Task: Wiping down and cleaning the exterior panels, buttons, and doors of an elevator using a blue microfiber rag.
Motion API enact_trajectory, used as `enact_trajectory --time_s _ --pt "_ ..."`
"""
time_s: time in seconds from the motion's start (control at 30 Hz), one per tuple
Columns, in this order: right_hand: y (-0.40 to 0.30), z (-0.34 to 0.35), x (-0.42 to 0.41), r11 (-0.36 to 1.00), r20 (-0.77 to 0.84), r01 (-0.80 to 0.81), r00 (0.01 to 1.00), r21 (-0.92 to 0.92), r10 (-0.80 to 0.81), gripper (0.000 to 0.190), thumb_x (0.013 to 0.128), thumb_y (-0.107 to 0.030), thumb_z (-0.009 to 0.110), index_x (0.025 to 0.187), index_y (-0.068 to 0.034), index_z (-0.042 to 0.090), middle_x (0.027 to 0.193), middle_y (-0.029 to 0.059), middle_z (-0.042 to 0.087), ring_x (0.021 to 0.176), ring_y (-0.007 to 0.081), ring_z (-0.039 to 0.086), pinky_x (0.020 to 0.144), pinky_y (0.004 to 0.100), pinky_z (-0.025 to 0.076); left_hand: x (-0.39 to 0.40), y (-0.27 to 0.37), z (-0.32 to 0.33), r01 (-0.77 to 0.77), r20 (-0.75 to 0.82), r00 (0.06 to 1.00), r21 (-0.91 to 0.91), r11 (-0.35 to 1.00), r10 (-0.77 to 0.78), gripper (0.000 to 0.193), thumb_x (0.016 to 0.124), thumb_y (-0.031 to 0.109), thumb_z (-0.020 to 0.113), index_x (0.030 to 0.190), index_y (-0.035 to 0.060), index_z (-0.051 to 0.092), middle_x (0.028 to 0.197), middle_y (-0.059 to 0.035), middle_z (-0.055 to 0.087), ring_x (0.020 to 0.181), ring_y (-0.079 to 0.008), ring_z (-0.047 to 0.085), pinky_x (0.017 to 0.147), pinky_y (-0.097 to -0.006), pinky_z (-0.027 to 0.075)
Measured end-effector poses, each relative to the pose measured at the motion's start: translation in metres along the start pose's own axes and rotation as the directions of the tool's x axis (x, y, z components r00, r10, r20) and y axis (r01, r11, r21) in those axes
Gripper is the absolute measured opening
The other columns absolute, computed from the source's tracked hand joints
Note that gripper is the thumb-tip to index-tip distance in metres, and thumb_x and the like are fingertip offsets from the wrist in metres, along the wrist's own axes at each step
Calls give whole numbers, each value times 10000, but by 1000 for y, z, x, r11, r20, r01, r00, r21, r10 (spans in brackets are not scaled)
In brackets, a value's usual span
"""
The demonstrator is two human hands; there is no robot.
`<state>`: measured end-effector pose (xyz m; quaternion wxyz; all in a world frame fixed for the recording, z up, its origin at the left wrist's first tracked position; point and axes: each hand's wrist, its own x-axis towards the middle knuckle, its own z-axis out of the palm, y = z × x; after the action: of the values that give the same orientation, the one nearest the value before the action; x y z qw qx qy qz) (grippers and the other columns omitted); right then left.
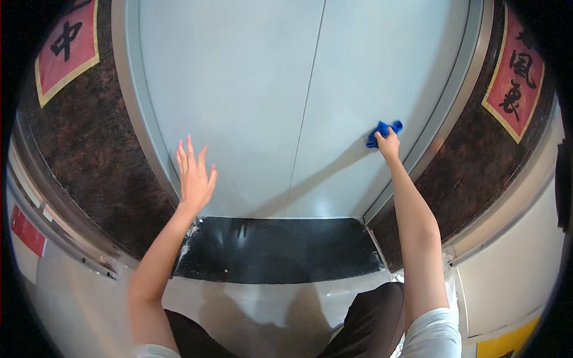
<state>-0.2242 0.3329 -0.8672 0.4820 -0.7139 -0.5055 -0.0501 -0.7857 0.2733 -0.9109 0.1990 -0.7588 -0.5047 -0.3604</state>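
A bunched blue cloth (379,134) is gripped in my right hand (388,143), against the lower right part of a pale grey double door (233,98). Part of the cloth is hidden under the fingers. My left hand (195,179) is held up with fingers spread and nothing in it, in front of the door's lower left side. Whether that palm touches the panel I cannot tell. A thin vertical seam (301,129) runs between the two door panels.
A metal frame (447,116) borders the door. Dark mottled stone walls (89,147) flank it, bearing red banners (74,49) with writing. Below the door lies a black threshold slab (286,250), then a light floor (250,308). A red sign (27,229) is at far left.
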Motion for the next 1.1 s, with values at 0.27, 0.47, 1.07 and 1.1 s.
enact_trajectory --time_s 0.27,0.47,1.07,1.1 --pt "-219 63 -26 848 -13 525 850 -72 -527 463 774 -364 699 1114 -50 668 864 166 622 827 328 635 755 429 513 0 -25 12 78 -90 992 -133 988 -90 571 839 177 596 1364 -6 466 1559 -276 136 1424 -512 106 1149 -615 162" --pt "-345 151 -85 639 212 768 633 -52 -744 297 763 -242 752 1025 -120 684 857 131 594 773 310 641 684 424 534 -18 -78 26 232 -39 971 -97 968 -236 614 829 209 625 1381 -3 457 1540 -324 131 1412 -542 111 1152 -608 160" --pt "-372 301 -197 274 354 950 309 -147 -883 267 771 -119 682 1031 -116 621 997 111 564 837 246 653 637 362 553 -6 -73 10 289 -60 955 -49 956 -291 464 812 210 665 1231 32 574 1521 -324 187 1404 -532 148 1158 -599 149" --pt "-365 293 -194 291 350 944 328 -155 -877 267 771 -119 682 1031 -116 621 997 111 564 837 246 653 637 362 553 -5 -69 12 271 -74 959 -34 962 -272 474 810 210 664 1239 32 568 1520 -324 190 1404 -531 150 1158 -598 148"
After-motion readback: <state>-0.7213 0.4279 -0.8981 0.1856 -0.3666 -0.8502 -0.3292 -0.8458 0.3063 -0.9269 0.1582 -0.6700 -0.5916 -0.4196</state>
